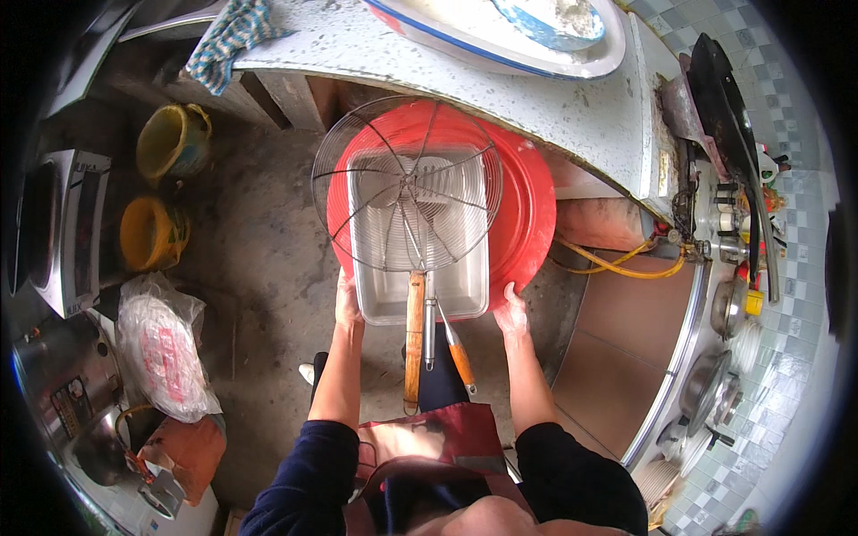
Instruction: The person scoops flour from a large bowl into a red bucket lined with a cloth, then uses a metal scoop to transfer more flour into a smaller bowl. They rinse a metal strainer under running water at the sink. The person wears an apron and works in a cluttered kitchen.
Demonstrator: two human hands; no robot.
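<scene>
Both my hands carry a large round red plastic basin [528,201] in front of me. My left hand [348,303] grips its near left edge, close beside a rectangular metal pan [375,295] that lies on it; the fingers are hidden. My right hand [513,311] holds the near right rim, thumb on top. A wire-mesh spider strainer [407,179] rests over the pan, its wooden handle [414,335] pointing towards me. Beside it a metal handle [430,328] and a wood-and-metal utensil handle [457,352] stick out over the pan's near edge.
Ahead is a speckled counter [322,47] with a blue-rimmed enamel basin [469,47] and a checked cloth [234,43]. Yellow buckets [149,234] stand on the floor at left, near a plastic-wrapped bundle [164,348]. At right, a yellow hose [623,268] runs beside a tiled cabinet [630,355].
</scene>
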